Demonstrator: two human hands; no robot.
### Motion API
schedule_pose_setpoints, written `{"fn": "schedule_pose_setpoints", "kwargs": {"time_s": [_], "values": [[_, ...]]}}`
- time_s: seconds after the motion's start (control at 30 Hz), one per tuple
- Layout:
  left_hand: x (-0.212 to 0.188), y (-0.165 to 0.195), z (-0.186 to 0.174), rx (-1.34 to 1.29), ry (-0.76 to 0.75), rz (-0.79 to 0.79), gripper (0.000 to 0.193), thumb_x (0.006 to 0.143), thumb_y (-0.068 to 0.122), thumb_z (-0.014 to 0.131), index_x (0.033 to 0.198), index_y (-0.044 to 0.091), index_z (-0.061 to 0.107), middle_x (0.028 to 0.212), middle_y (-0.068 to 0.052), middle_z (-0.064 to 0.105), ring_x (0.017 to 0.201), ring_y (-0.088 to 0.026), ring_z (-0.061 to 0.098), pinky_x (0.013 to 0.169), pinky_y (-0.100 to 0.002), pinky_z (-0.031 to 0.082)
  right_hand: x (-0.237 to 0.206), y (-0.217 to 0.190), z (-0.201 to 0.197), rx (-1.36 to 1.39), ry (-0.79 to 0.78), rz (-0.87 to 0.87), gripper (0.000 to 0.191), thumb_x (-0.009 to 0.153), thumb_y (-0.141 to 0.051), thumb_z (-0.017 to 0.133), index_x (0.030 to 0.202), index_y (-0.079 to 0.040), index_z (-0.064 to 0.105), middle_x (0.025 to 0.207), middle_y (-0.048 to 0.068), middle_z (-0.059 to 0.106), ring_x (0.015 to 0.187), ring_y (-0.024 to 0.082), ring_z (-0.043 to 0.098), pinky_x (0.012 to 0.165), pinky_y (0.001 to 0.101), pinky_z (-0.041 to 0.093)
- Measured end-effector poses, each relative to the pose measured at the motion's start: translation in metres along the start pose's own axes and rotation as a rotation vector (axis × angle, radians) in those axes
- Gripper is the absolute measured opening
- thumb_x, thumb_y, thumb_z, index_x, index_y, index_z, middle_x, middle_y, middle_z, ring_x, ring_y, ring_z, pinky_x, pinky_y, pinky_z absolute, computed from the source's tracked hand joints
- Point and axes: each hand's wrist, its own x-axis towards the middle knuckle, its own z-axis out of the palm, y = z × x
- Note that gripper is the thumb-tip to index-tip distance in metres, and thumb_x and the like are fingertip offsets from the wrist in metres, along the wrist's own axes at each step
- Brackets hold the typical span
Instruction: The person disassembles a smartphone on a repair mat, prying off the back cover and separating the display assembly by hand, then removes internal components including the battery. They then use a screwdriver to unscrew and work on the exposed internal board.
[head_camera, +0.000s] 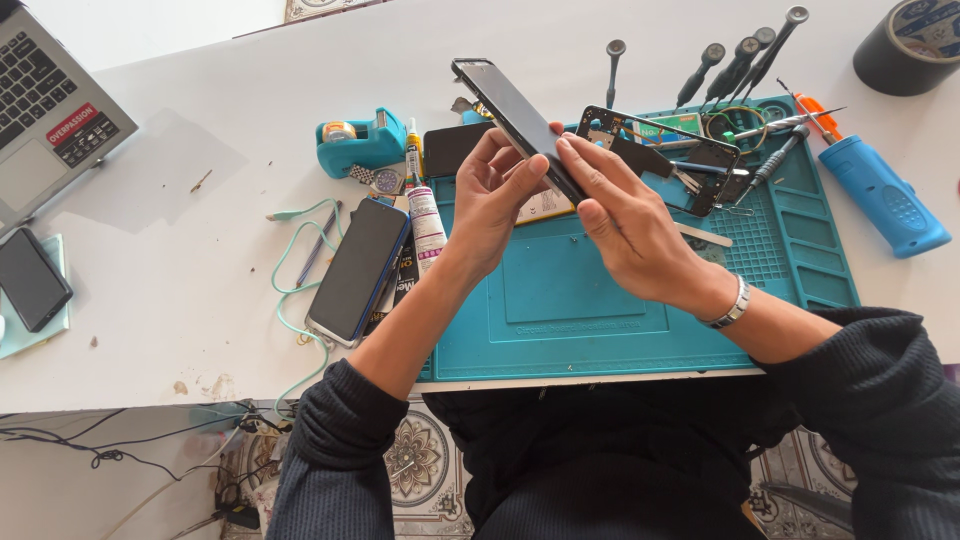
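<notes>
Both my hands hold a dark phone screen panel (505, 110) tilted on edge above the teal work mat (590, 310). My left hand (495, 200) grips its near end from the left, fingers curled on the edge. My right hand (625, 215) pinches the same end from the right, a metal bracelet on its wrist. Just behind the hands, a black phone frame (668, 155) with exposed parts lies on the mat's far side.
A blue-edged phone (358, 268) and a glue tube (424, 210) lie left of the mat. Screwdrivers (735, 65) stand at the back, a blue handled tool (880, 195) at right, a tape roll (905, 45) far right. A laptop (45, 110) and another phone (32, 280) sit at left.
</notes>
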Motion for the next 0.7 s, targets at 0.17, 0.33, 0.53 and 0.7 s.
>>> {"fn": "schedule_pose_setpoints", "kwargs": {"time_s": [0.17, 0.33, 0.53, 0.7], "values": [[-0.0009, -0.0005, 0.0019, -0.004, 0.031, -0.037, 0.032, 0.098, 0.016, 0.075, 0.12, 0.002, 0.057, 0.134, -0.018, 0.065, 0.116, -0.021, 0.068, 0.104, -0.04, 0.059, 0.0, -0.0004, 0.0023, -0.045, 0.02, 0.002, 0.05, 0.112, -0.029, 0.048, 0.153, -0.001, 0.048, 0.16, 0.018, 0.045, 0.142, 0.034, 0.049, 0.118, 0.0437, 0.041], [-0.0009, -0.002, 0.0016, 0.012, 0.008, -0.01, 0.031, 0.098, 0.014, 0.076, 0.119, 0.001, 0.057, 0.132, -0.017, 0.065, 0.117, -0.02, 0.068, 0.104, -0.039, 0.06, -0.0011, -0.0017, -0.0025, -0.002, 0.029, 0.0, 0.044, 0.112, -0.019, 0.047, 0.151, 0.0, 0.051, 0.159, 0.017, 0.047, 0.14, 0.03, 0.049, 0.118, 0.0411, 0.042], [-0.0002, -0.0049, 0.0015, 0.002, 0.021, -0.019, 0.03, 0.099, 0.012, 0.075, 0.119, 0.0, 0.057, 0.126, -0.017, 0.067, 0.112, -0.02, 0.069, 0.099, -0.039, 0.06, 0.0015, -0.0021, -0.0062, 0.127, 0.073, 0.011, 0.044, 0.115, -0.019, 0.038, 0.152, 0.002, 0.048, 0.155, 0.018, 0.051, 0.142, 0.03, 0.054, 0.118, 0.0378, 0.043], [0.0001, -0.0028, 0.0012, -0.003, 0.041, -0.044, 0.029, 0.099, 0.014, 0.074, 0.118, 0.002, 0.056, 0.123, -0.015, 0.068, 0.108, -0.019, 0.07, 0.098, -0.037, 0.061, 0.001, -0.0014, -0.0054, 0.113, 0.129, 0.07, 0.046, 0.117, -0.022, 0.035, 0.151, 0.006, 0.048, 0.149, 0.021, 0.057, 0.14, 0.029, 0.056, 0.118, 0.0374, 0.041]]}}
